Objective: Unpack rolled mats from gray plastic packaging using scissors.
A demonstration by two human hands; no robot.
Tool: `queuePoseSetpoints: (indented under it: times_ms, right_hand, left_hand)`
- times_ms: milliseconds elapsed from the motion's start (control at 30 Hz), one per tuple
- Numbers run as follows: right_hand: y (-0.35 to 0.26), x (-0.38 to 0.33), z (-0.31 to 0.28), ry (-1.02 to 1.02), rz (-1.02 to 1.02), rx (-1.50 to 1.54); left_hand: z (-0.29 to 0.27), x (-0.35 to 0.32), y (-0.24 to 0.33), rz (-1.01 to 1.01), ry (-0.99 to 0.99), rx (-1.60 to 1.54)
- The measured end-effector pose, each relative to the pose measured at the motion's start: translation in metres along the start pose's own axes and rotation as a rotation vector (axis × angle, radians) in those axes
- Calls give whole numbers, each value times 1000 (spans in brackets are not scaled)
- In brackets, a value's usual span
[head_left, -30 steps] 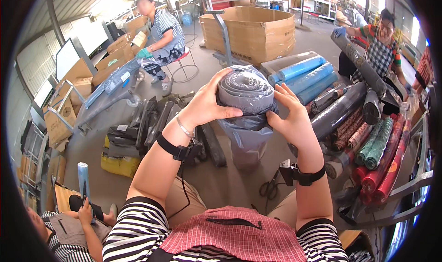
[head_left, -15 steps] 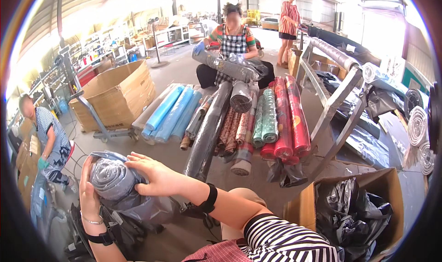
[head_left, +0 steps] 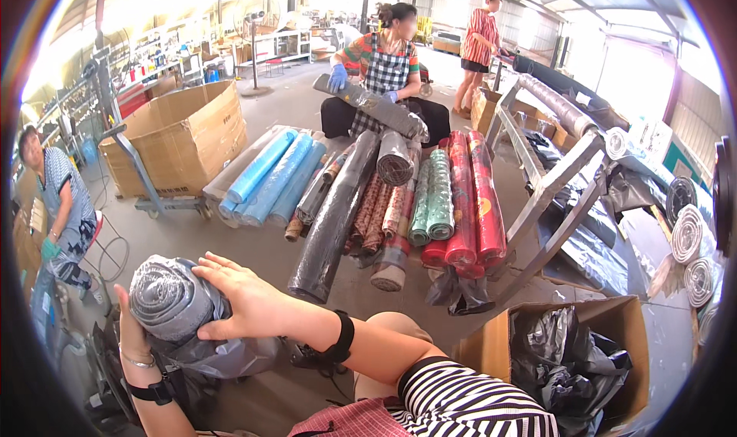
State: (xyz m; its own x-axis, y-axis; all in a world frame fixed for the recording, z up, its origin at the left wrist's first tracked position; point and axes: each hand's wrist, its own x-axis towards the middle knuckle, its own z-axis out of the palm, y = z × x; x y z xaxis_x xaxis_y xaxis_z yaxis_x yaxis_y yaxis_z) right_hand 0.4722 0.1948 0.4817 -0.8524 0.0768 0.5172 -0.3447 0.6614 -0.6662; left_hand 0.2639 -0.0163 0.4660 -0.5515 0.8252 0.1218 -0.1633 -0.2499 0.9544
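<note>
You clamp the gray roll (head_left: 170, 299) between your 2 hands, the left hand (head_left: 134, 329) cupped on 1 side, the right hand (head_left: 247, 303) spread across the other. It is left of the long black roll (head_left: 335, 220), plastic (head_left: 234, 359) around its lower part. You seem to be steadying it; the next move calls for even palm pressure.

Grey floor (head_left: 261, 247) stretches beyond the right hand (head_left: 242, 299). Farther out from that hand it bears blue rolls (head_left: 262, 167) and a long black roll (head_left: 335, 218); to its right, stacked red rolls (head_left: 461, 199).
</note>
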Motion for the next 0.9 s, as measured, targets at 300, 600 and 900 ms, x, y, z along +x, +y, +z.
queuePoseSetpoints:
  times_ms: [300, 600, 900]
  right_hand:
    - [15, 2, 0, -45, -46, 10]
    - [64, -6, 38, -158, -9, -94]
    - [133, -29, 88, -388, 303, -158]
  left_hand:
    - [39, -37, 3, 202, 11, 449]
    - [10, -34, -52, 52, -11, 657]
    - [-28, -14, -143, -91, -211, 774]
